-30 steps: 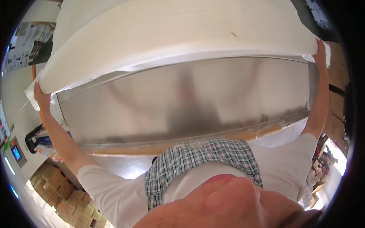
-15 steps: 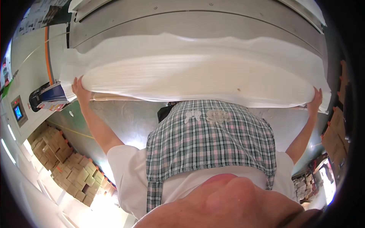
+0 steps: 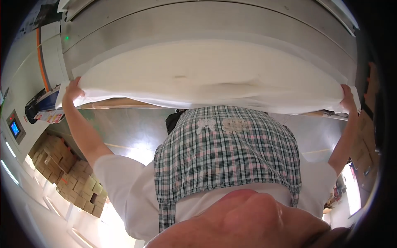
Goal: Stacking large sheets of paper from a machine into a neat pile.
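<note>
A wide white sheet of cloth (image 3: 198, 70) stretches across the whole width in front of me, its near edge hanging at my waist. My left hand (image 3: 75, 91) is closed on its left corner, with part of the fingers hidden by the cloth. At the opposite corner, my right hand (image 3: 348, 100) grips the sheet with the fingers bent round its edge. Between the hands the cloth lies fairly taut, with a few faint creases near the middle. Its far part rests against a grey metal machine surface (image 3: 198, 20).
A brown edge strip (image 3: 120, 103) shows under the cloth's near side. To the left stand a white cabinet with a small lit screen (image 3: 15, 128) and a dark-blue holder with papers (image 3: 45, 107). Stacked cardboard boxes (image 3: 78, 186) are beyond, and more cartons (image 3: 364, 144) at right.
My hands have spread farther apart, the left one leftward and the right one slightly outward. The sheet's rippled far edge has settled flat and the cloth is tauter.
</note>
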Motion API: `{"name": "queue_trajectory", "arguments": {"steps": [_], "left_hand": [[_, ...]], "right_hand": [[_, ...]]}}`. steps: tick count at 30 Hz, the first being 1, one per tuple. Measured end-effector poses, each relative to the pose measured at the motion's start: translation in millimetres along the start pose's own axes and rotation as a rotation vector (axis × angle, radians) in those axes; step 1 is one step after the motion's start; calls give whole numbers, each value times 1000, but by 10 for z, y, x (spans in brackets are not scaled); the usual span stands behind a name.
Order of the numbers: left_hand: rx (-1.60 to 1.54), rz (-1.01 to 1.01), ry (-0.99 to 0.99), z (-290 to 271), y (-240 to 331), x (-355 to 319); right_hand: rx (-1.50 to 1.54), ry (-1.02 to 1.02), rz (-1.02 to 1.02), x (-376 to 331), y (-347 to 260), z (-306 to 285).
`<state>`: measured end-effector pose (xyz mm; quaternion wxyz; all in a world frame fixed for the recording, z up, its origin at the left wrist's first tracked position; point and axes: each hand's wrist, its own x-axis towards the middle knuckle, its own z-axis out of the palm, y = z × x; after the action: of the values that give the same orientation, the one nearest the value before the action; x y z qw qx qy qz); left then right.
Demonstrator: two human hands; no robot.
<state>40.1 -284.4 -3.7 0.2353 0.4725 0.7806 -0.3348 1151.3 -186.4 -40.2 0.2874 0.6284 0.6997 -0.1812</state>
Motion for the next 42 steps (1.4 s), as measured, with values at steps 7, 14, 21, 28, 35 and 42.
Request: {"name": "queue_trajectory", "arguments": {"steps": [7, 14, 21, 28, 35, 42], "left_hand": [[-406, 120, -7, -386, 815, 1035], [-142, 160, 485, -426, 1225, 196], [-970, 1062, 528, -383, 2979, -1330], [-418, 814, 1067, 359, 3216, -1251], [-149, 77, 1130, 599, 1510, -378], [-143, 83, 1084, 379, 601, 97]], "right_hand": [[138, -467, 339, 1276, -227, -527], [112, -231, 227, 1485, 522, -173], [920, 81, -526, 1302, -1787, -981], [996, 68, -902, 671, -4484, -1439], [549, 226, -911, 203, -5360, -1512], [316, 669, -1122, 77, -6105, -1456]]}}
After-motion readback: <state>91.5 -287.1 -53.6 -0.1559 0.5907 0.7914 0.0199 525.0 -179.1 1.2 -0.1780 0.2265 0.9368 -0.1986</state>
